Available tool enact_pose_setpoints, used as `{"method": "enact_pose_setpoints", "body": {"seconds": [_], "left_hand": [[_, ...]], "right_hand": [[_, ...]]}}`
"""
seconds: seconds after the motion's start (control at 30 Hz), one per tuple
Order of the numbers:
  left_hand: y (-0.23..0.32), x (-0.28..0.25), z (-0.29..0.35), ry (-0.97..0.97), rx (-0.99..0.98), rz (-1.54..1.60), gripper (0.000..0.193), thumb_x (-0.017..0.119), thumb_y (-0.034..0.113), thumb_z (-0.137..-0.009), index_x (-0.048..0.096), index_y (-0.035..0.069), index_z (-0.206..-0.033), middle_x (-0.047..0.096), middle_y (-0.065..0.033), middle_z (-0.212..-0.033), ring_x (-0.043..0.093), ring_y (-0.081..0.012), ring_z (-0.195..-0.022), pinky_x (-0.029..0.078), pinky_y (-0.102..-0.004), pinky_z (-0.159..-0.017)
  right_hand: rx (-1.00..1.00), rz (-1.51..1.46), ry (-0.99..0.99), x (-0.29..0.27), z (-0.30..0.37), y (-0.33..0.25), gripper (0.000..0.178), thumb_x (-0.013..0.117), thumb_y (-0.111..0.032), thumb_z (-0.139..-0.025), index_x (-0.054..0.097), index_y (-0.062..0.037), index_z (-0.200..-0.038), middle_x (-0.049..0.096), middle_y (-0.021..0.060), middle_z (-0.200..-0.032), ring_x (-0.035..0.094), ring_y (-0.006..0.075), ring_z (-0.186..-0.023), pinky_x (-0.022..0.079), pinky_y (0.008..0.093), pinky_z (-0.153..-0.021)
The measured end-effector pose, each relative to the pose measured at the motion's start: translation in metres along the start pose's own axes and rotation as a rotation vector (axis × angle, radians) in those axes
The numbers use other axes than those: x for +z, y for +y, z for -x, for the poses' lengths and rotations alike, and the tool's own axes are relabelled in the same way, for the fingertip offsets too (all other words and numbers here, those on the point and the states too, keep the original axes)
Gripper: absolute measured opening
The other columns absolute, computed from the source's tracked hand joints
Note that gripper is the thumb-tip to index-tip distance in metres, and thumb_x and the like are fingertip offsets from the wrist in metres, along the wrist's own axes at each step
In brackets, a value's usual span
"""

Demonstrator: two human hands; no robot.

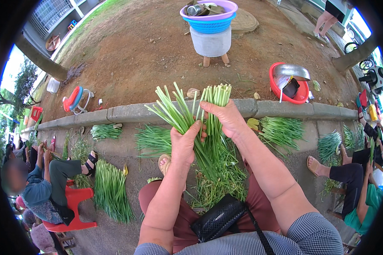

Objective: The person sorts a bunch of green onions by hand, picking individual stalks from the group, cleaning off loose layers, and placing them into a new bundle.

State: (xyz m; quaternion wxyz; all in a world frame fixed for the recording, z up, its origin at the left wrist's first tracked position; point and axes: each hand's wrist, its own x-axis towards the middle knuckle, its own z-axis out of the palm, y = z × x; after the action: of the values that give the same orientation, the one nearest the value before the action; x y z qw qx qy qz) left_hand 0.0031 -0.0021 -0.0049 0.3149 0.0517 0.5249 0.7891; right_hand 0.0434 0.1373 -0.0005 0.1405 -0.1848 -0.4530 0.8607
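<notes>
In front of me my left hand [185,143] is closed around a bunch of chives [174,111], long green stalks whose pale cut ends fan up and to the left. Close beside it, my right hand [226,120] grips a second, more upright bunch [217,94], its thumb laid across the stalks near the top. Both bunches run down between the hands, and their leafy ends overlap there. Below them, between my knees, lies a loose pile of green leaves [220,185]. My fingers behind the stalks are mostly hidden.
Chive heaps lie by the stone curb [127,114]: one at left [154,141], one at right [281,131], a larger one [112,193] nearer. A red basin [302,94] and a stool [210,42] bearing basins stand beyond. People sit on both sides; a black bag [219,219] is on my lap.
</notes>
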Motion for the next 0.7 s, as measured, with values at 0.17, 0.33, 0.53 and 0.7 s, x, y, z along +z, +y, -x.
{"method": "enact_pose_setpoints", "body": {"seconds": [0.17,0.33,0.53,0.7], "left_hand": [[-0.002,-0.008,-0.005,0.063,0.048,0.032,0.015,0.063,0.007,-0.082,0.055,0.001,-0.093,0.062,-0.0101,-0.077,0.061,-0.0168,-0.061,0.049,-0.0265,-0.052],[0.007,-0.030,-0.017,0.186,0.094,0.063,0.017,0.065,0.009,-0.081,0.056,0.001,-0.092,0.062,-0.0097,-0.077,0.061,-0.0179,-0.065,0.050,-0.0277,-0.054],[0.006,-0.018,-0.010,0.134,0.099,0.000,0.014,0.067,0.007,-0.080,0.060,0.001,-0.090,0.060,-0.0064,-0.074,0.059,-0.0158,-0.064,0.049,-0.0272,-0.053],[-0.008,-0.004,-0.004,0.024,-0.001,0.057,0.013,0.067,0.006,-0.079,0.061,0.000,-0.089,0.061,-0.0040,-0.074,0.057,-0.0125,-0.060,0.047,-0.0253,-0.052]], "right_hand": [[0.029,-0.073,0.003,0.007,0.005,-0.011,0.016,0.071,-0.015,-0.078,0.060,-0.0075,-0.087,0.060,0.0027,-0.072,0.056,0.0128,-0.062,0.046,0.0291,-0.053],[-0.044,0.040,-0.061,-0.018,-0.001,-0.028,0.018,0.070,-0.017,-0.079,0.059,-0.0071,-0.089,0.059,0.0029,-0.071,0.056,0.0145,-0.063,0.045,0.0277,-0.056],[-0.063,0.065,-0.012,-0.015,-0.002,-0.020,0.019,0.074,-0.007,-0.073,0.061,-0.0044,-0.086,0.059,0.0014,-0.071,0.054,0.0103,-0.060,0.042,0.0239,-0.054],[-0.002,0.070,-0.087,0.000,0.001,-0.006,0.020,0.073,-0.008,-0.074,0.061,-0.0049,-0.088,0.060,0.0021,-0.076,0.056,0.0117,-0.065,0.046,0.0268,-0.058]]}}
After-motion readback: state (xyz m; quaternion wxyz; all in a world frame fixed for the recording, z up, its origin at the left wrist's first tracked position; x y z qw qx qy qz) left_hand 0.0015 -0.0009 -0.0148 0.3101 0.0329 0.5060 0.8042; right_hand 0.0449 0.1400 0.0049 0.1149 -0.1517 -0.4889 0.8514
